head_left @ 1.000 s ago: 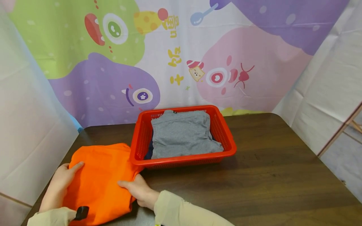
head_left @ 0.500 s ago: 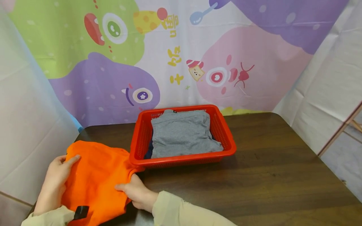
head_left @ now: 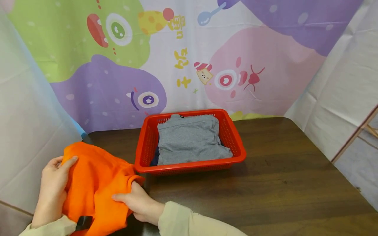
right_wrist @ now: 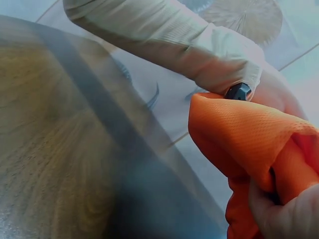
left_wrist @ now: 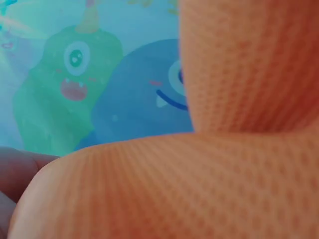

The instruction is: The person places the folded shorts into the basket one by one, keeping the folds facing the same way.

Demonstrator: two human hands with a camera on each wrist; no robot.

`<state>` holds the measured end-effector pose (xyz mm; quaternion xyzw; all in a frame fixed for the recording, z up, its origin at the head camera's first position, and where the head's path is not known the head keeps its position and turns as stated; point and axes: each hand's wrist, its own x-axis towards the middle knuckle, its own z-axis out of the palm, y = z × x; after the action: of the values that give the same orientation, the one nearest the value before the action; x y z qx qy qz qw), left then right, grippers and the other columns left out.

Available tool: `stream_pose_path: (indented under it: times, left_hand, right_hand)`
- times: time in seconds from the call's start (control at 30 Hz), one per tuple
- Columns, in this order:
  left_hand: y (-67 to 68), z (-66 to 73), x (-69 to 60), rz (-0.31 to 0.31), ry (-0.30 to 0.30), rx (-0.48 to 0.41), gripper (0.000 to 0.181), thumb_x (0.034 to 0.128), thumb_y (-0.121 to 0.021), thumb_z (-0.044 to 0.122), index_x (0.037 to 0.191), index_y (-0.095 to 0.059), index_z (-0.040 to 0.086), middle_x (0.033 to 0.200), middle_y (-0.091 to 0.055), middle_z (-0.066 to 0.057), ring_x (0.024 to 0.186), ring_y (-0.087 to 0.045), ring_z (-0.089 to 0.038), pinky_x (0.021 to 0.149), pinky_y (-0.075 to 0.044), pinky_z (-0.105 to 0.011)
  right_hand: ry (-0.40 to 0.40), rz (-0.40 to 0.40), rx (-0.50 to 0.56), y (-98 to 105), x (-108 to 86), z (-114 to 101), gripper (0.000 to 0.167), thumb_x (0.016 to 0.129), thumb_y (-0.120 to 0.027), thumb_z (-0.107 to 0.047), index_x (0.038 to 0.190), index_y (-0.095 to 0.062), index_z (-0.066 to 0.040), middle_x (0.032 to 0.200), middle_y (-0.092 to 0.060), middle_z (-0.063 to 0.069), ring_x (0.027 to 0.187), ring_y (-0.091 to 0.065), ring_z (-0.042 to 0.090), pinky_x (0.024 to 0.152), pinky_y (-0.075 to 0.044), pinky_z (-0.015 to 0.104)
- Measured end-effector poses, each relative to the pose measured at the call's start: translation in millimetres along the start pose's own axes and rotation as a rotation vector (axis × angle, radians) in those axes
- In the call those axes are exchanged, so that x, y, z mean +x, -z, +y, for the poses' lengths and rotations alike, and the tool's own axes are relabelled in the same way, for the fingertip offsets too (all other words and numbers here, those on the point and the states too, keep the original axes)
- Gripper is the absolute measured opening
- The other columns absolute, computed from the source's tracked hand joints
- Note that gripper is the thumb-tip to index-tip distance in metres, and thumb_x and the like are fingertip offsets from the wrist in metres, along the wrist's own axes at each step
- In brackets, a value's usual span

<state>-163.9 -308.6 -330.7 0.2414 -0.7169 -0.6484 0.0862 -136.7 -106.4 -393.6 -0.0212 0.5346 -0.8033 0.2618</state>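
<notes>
An orange cloth garment (head_left: pixel 97 186) is held up at the table's left front, bunched and partly folded. My left hand (head_left: pixel 53 186) grips its left edge, thumb on the near face. On the other side my right hand (head_left: pixel 141 203) pinches the right edge, its thumb over the cloth and its other fingers hidden behind. Textured orange fabric (left_wrist: pixel 174 189) fills much of the left wrist view, with a bit of finger (left_wrist: pixel 25 172) at the left. In the right wrist view the orange garment (right_wrist: pixel 244 134) folds over beside the right thumb (right_wrist: pixel 269 214).
A red plastic basket (head_left: pixel 192 167) stands just right of the orange cloth, holding a folded grey garment (head_left: pixel 192 141) over something dark blue. The brown wooden table (head_left: pixel 280 183) extends to the right. A cartoon-printed curtain (head_left: pixel 183 95) hangs behind, with white sheets at both sides.
Both hands have shifted left with the orange garment, the left hand also rising. The cloth has gone from fairly flat to more creased and bunched. The basket stays put.
</notes>
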Motion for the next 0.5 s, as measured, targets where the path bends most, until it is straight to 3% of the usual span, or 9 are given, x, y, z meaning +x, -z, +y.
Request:
stream_pose_path:
  times: [0.07, 0.33, 0.5]
  left_hand:
    - [2.2, 3.4, -2.5, -0.015, -0.019, -0.072, 0.034, 0.0799, -0.068, 0.031, 0.100, -0.044, 0.019, 0.077, -0.055, 0.014, 0.061, -0.056, -0.005, 0.053, -0.049, -0.020]
    - [11.4, 12.8, -13.7, -0.057, -0.066, -0.167, 0.035, 0.0800, -0.069, 0.024, 0.102, -0.043, 0.017, 0.077, -0.059, 0.012, 0.061, -0.059, -0.007, 0.052, -0.050, -0.023]
    - [12.8, 17.2, -18.5, -0.062, -0.110, -0.227, 0.036, 0.0800, -0.069, 0.020, 0.104, -0.043, 0.015, 0.079, -0.061, 0.011, 0.060, -0.060, -0.009, 0.051, -0.051, -0.024]
  right_hand:
    - [0.012, -0.025, -0.002, -0.9, -3.1, -3.3, 0.032, 0.080, -0.060, 0.005, 0.108, -0.049, -0.007, 0.096, -0.060, 0.003, 0.088, -0.060, 0.019, 0.083, -0.050, 0.037]
    - [0.035, -0.148, -0.006, -2.5, -13.1, -10.7, 0.029, 0.082, -0.058, 0.004, 0.107, -0.052, -0.009, 0.096, -0.062, 0.002, 0.087, -0.060, 0.017, 0.081, -0.051, 0.035]
    - [0.033, -0.185, -0.014, -1.0, -17.7, -13.4, 0.027, 0.083, -0.058, 0.002, 0.108, -0.054, -0.009, 0.097, -0.063, 0.002, 0.086, -0.061, 0.016, 0.080, -0.051, 0.034]
